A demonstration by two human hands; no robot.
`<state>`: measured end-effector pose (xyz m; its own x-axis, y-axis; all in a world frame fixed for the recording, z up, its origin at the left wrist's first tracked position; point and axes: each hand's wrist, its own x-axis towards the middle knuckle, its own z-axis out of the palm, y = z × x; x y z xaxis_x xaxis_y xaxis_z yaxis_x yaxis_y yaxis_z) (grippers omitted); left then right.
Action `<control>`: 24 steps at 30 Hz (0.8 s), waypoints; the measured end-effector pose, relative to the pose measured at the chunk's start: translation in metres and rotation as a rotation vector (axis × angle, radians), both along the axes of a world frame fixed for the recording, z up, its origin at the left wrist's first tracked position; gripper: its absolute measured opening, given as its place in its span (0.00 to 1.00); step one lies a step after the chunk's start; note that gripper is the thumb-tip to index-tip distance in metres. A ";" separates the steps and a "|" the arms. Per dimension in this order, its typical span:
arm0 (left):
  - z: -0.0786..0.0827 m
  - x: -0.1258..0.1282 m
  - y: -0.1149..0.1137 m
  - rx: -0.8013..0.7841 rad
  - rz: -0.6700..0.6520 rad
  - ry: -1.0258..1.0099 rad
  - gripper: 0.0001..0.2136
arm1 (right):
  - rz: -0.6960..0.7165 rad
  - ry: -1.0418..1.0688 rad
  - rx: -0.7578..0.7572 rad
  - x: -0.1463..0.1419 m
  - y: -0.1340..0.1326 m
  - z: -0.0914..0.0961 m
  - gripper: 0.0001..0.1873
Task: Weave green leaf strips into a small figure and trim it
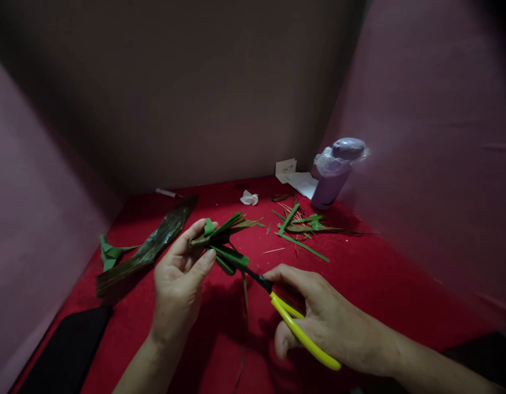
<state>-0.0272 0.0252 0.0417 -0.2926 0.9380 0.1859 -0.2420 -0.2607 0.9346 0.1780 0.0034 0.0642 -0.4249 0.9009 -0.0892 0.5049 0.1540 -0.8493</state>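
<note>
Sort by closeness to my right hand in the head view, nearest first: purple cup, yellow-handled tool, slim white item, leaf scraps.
From your right hand:
1. Yellow-handled tool, held in it.
2. Leaf scraps, just beyond the hand.
3. Purple cup, behind the scraps, toward the right.
4. Slim white item, far back left.

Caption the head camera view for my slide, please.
Over a red tabletop, the left hand pinches a green leaf bundle; the right hand holds a yellow-handled tool up to it.

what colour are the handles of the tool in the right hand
Yellow handles, shown in the head view.
</note>
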 end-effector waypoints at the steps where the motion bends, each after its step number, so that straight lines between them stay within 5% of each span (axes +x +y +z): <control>1: 0.000 0.000 0.000 0.002 -0.008 0.002 0.21 | 0.003 -0.009 0.007 0.000 0.000 0.000 0.22; 16: -0.004 -0.003 0.004 0.040 -0.050 0.038 0.20 | 0.041 0.147 -0.169 0.002 0.001 -0.011 0.07; 24: -0.005 -0.006 0.005 0.022 -0.031 0.068 0.21 | 0.021 0.069 -0.225 0.001 0.006 0.000 0.29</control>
<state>-0.0327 0.0305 0.0364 -0.2492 0.9420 0.2248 -0.1861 -0.2744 0.9434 0.1788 0.0091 0.0639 -0.4550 0.8526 -0.2570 0.4435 -0.0333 -0.8957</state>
